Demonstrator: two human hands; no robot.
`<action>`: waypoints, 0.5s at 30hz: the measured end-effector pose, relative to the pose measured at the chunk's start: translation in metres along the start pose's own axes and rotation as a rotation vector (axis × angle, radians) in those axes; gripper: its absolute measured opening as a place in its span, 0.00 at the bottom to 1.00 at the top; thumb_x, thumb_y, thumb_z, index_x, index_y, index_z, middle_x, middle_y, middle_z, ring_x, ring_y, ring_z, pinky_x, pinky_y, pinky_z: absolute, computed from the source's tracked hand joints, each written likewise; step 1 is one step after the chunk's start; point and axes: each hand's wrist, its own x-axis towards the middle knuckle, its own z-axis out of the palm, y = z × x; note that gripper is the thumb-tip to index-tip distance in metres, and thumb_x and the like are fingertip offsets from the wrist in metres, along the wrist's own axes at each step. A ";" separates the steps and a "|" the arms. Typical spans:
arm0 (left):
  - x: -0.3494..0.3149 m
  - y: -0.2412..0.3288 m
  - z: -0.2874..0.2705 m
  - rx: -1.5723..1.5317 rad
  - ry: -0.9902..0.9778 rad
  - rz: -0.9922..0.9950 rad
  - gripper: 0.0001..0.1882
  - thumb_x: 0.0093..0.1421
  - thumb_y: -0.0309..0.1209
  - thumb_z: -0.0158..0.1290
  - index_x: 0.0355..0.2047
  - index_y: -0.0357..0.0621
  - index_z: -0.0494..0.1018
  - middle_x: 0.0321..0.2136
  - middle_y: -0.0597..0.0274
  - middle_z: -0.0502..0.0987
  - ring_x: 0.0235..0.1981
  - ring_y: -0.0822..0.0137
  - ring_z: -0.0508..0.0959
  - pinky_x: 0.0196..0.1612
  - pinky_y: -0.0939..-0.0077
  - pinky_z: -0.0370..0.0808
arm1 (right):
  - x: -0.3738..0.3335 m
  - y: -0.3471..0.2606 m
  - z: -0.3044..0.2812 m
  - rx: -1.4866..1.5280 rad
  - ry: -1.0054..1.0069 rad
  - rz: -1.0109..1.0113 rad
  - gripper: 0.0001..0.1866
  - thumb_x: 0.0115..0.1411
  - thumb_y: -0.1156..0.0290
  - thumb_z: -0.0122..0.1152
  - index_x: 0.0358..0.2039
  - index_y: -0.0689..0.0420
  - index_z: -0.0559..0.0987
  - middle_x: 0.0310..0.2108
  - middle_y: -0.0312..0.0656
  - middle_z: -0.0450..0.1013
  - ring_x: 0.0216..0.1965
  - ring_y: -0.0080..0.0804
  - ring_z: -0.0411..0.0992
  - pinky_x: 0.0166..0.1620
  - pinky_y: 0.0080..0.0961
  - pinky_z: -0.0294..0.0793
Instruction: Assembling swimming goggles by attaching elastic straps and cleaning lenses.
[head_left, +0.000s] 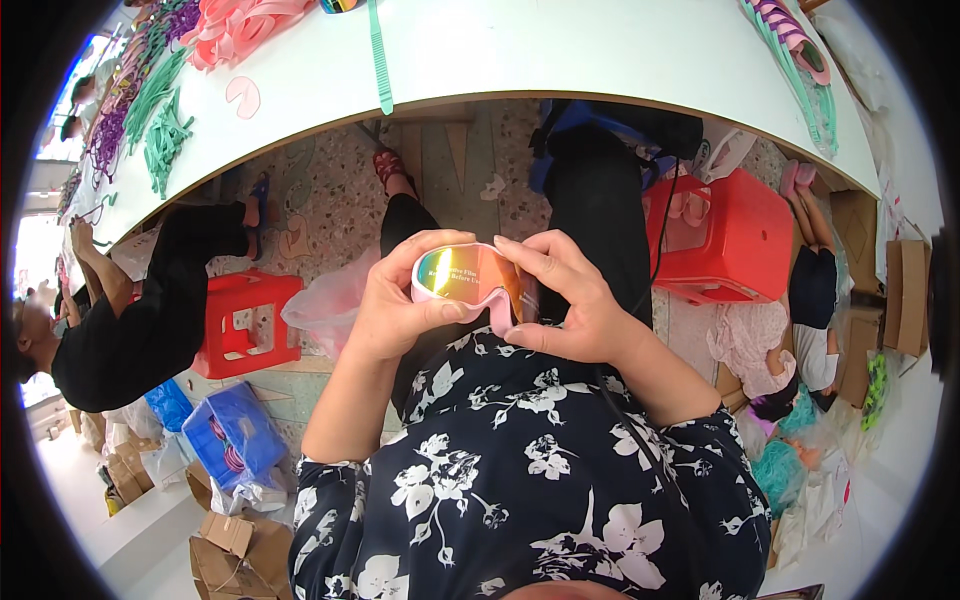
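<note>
In front of my body, above my lap, both hands hold a pair of swim goggles (462, 272) with a pale pink frame and mirrored yellow-orange lenses. My left hand (392, 305) is closed round one side, fingers over the top rim and thumb at the lower edge. On the other side, my right hand (580, 305) pinches the frame between its fingers above and thumb below. Part of that second lens is shaded by the right hand. Small printing shows on the lens film.
A white table (560, 50) curves ahead, bearing pink straps (235, 30), green straps (165, 140), one teal strap (380, 60) and a pink piece (242, 97). Red stools (730, 235) stand below. A person in black (140, 310) works at left; others sit at right. A blue crate (235, 430) holds items.
</note>
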 end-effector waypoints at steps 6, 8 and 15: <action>-0.003 -0.006 -0.004 0.047 -0.006 0.021 0.35 0.44 0.28 0.72 0.54 0.37 0.74 0.49 0.61 0.74 0.50 0.70 0.75 0.54 0.74 0.71 | 0.000 0.001 0.001 -0.045 -0.028 -0.009 0.38 0.50 0.65 0.74 0.62 0.56 0.72 0.43 0.45 0.69 0.41 0.36 0.71 0.42 0.27 0.74; -0.004 -0.005 -0.004 0.008 -0.002 0.016 0.35 0.44 0.29 0.72 0.54 0.37 0.74 0.49 0.61 0.74 0.50 0.69 0.75 0.54 0.74 0.71 | 0.000 0.004 0.001 -0.071 -0.005 -0.059 0.37 0.49 0.65 0.75 0.60 0.57 0.74 0.42 0.45 0.70 0.40 0.37 0.72 0.41 0.27 0.75; 0.003 0.012 -0.014 0.278 -0.115 0.096 0.36 0.42 0.34 0.74 0.52 0.37 0.75 0.49 0.58 0.76 0.50 0.65 0.76 0.55 0.69 0.71 | 0.002 0.006 0.004 -0.125 0.073 -0.176 0.36 0.44 0.64 0.79 0.55 0.59 0.78 0.42 0.45 0.73 0.40 0.38 0.74 0.42 0.29 0.76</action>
